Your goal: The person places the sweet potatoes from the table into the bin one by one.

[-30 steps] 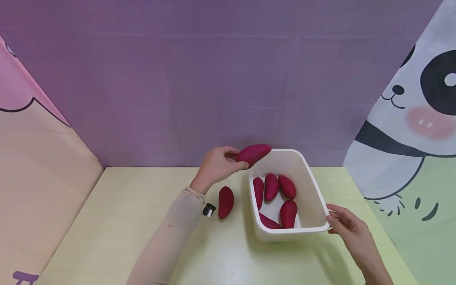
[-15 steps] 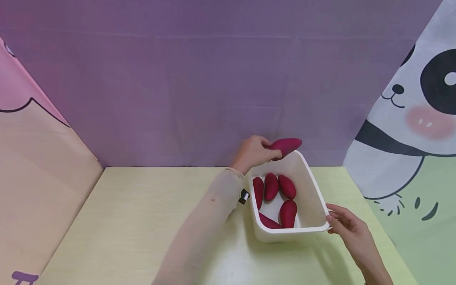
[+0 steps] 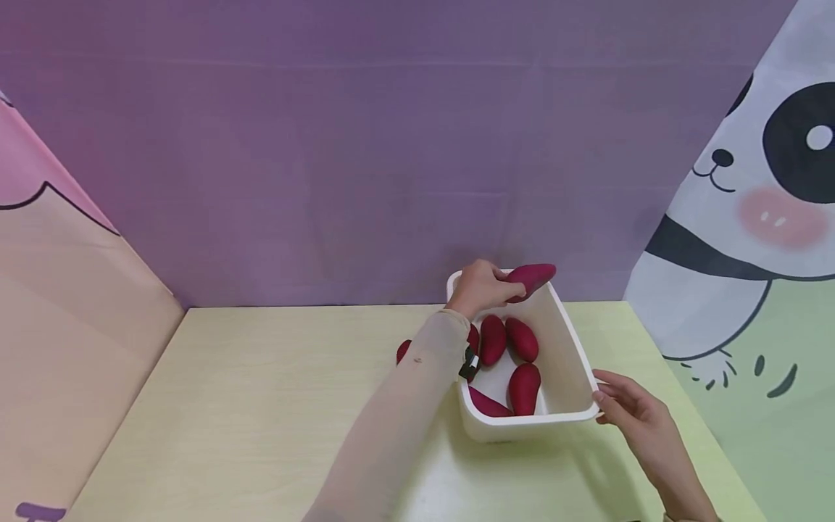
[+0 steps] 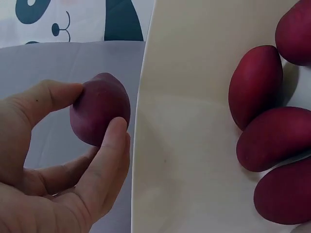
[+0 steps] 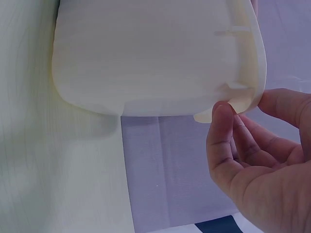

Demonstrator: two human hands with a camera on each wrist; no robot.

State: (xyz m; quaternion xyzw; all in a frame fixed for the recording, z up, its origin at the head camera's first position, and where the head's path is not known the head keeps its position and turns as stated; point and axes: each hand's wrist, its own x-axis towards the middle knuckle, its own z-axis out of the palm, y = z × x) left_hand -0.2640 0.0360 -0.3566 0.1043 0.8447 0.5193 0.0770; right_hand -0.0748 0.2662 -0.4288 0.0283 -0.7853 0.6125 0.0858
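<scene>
My left hand (image 3: pixel 484 288) holds a dark red sweet potato (image 3: pixel 531 280) between thumb and fingers, over the far end of a white bin (image 3: pixel 566 319). In the left wrist view the gripped sweet potato (image 4: pixel 99 109) shows end-on, beside the bin's wall (image 4: pixel 175 121). Inside the bin lie several more sweet potatoes (image 3: pixel 525 389), one partly hidden by my left wrist. My right hand (image 3: pixel 642 428) pinches the bin's near right rim corner; in the right wrist view its thumb and fingers (image 5: pixel 222 126) meet at that rim.
Another sweet potato (image 3: pixel 403 351) lies on the pale wooden table (image 3: pixel 274 406) left of the bin, mostly hidden by my left sleeve. A purple cloth wall (image 3: pixel 365 181) rises behind the table, with printed panels on both sides.
My left hand has carried the sweet potato rightward to above the bin, then dipped slightly. The right hand stays on the rim.
</scene>
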